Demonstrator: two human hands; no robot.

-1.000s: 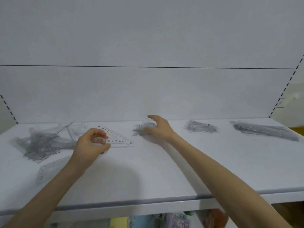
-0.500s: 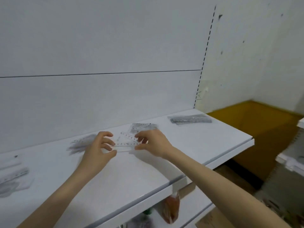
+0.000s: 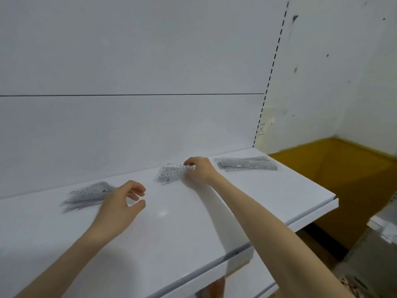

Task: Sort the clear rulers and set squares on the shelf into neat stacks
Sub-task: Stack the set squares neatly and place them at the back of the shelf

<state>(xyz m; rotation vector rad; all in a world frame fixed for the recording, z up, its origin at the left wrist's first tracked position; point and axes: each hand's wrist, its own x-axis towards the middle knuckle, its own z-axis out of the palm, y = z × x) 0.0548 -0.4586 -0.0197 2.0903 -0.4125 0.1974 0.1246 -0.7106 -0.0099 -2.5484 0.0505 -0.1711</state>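
Observation:
My right hand [image 3: 198,169] pinches a clear set square [image 3: 179,166] by its right end, just over a small stack of set squares [image 3: 168,176] near the back of the white shelf [image 3: 193,222]. My left hand [image 3: 123,205] hovers over the shelf with loosely curled fingers and holds nothing. Just left of it lies another pile of clear set squares [image 3: 88,195]. A stack of long clear rulers [image 3: 247,164] sits at the shelf's right end.
The shelf's white back panel [image 3: 129,125] rises right behind the stacks. The shelf ends at the right above a yellow-brown floor [image 3: 343,168]. A lower shelf edge [image 3: 247,282] shows below the front lip.
The view swung right. The set square passed from my left hand to my right hand, which carried it to the stack at the back. My left hand let go and drew back.

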